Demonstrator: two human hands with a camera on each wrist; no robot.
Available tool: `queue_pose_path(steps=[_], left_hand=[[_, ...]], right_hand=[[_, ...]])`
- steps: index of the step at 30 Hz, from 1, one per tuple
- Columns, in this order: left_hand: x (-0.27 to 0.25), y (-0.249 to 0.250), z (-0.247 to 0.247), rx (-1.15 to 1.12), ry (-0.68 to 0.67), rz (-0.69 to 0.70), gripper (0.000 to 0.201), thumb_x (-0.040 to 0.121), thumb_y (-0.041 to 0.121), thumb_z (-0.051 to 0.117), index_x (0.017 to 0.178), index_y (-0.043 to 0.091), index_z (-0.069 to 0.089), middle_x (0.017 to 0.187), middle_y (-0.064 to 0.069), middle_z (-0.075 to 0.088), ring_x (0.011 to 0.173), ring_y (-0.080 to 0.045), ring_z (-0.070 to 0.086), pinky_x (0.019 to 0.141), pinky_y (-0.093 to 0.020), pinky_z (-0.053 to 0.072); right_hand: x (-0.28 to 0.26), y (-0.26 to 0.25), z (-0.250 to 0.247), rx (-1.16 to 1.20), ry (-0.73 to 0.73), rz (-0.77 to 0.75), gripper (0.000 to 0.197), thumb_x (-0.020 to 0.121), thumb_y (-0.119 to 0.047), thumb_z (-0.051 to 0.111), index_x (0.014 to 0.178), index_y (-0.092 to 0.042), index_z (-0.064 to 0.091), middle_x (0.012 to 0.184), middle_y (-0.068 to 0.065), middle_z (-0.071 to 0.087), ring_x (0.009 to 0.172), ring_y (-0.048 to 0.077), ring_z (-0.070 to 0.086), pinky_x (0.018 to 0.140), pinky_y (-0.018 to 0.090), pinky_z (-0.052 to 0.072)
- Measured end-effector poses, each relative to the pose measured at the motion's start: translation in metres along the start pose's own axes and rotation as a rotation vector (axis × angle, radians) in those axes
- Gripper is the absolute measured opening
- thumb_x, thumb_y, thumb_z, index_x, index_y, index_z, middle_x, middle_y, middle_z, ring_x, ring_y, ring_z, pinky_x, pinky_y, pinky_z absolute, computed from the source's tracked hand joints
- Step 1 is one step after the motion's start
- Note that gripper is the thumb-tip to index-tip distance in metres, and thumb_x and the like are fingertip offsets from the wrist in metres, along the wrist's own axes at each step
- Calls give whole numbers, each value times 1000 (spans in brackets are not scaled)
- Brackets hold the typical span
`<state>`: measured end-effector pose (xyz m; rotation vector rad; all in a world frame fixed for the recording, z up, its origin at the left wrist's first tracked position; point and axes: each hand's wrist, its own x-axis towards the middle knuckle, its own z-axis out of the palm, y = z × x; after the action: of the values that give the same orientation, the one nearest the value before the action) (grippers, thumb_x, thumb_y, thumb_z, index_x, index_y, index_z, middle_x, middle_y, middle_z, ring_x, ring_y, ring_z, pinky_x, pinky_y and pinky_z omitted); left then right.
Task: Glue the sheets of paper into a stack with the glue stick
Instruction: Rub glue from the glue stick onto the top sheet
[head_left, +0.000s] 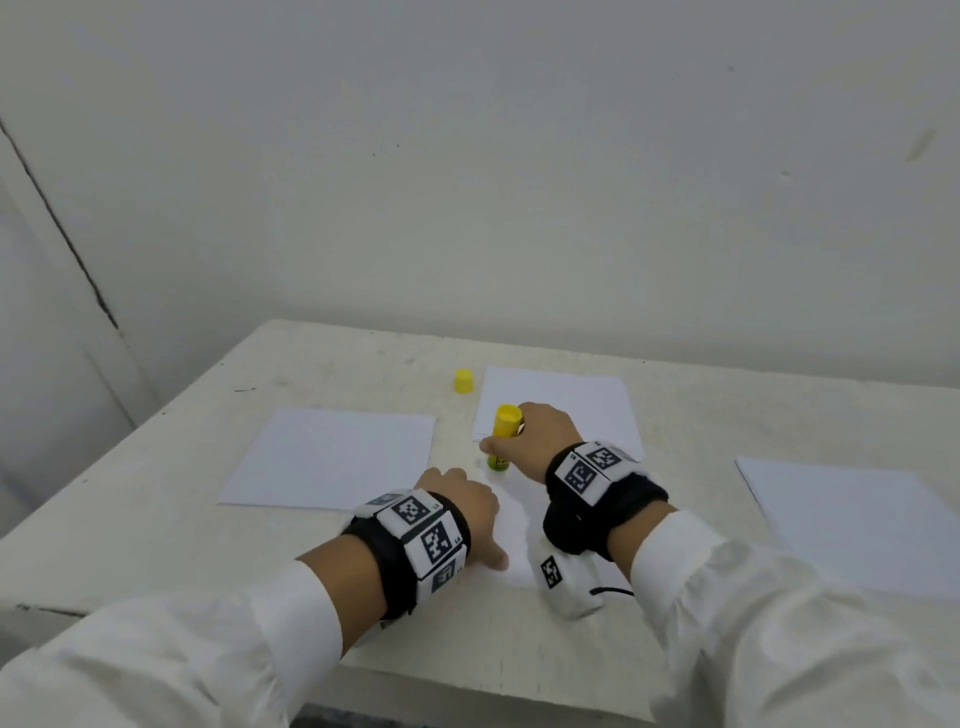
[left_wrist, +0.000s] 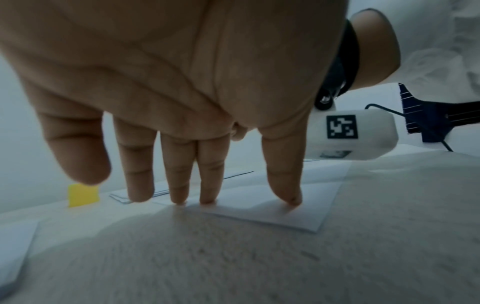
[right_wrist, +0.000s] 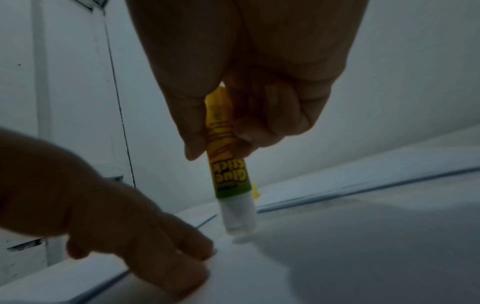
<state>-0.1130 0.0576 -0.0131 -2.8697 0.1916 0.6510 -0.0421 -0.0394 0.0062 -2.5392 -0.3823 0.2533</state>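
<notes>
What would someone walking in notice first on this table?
Probably the yellow glue stick, held upside down in the right hand near the middle of the table, its pale tip pressed to a white sheet. Just nearer, the left hand pins that sheet with straight fingers. The yellow cap stands alone farther back, and other white sheets lie around.

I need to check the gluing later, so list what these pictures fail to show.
- Head view: the sheet being glued is mostly covered by both wrists and the right hand.
- Right wrist view: whether the glue stick tip touches paper is blurred and dim.
- Left wrist view: the yellow cap is partly behind a finger of the left hand.
- Head view: the right-side sheet is cut off by the frame edge.
- No view shows whether any glue has been laid down.
</notes>
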Motion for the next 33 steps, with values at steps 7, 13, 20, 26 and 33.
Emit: queue_pose_path(steps=[7,13,20,26,33], left_hand=[[9,-7,-6,49,-12,21,58,87,54,57,135,22,47,132,-1,50,122,-24,44,100,-38,30],[25,-16,0,69,14,83,74,80,61,60,142,25,39,144,0,34,134,-24,30,105,-41,28],[39,-29,9,-129,-49,-22,94,49,73,72,131,42,35,149,3,28,139,-28,27,108,-49,29],[34,-33,6,-154,-80,-57,124,52,76,71,150,35,5,157,-2,17,140,-31,26,113,-50,23],[26,-29,4,-189,-79,-39,131,47,65,83,147,30,4,139,-3,42,124,-28,46,104,-46,39]], right_hand=[[-1,16,-9,-111,4,34,28,85,-35,62,92,-13,46,92,3,51,83,19,48,67,27,37],[-20,70,-45,-104,87,177,34,86,-37,63,71,-17,40,72,-2,45,74,19,47,52,23,31],[-32,97,-67,-105,125,269,27,86,-34,63,87,-11,49,79,2,50,79,22,49,59,26,34],[-38,68,-55,61,192,138,21,85,-28,60,82,-13,46,75,0,50,76,22,50,56,27,33],[-22,6,-7,-33,-88,-108,29,84,-35,61,65,-17,50,71,-1,55,72,18,55,58,25,39]])
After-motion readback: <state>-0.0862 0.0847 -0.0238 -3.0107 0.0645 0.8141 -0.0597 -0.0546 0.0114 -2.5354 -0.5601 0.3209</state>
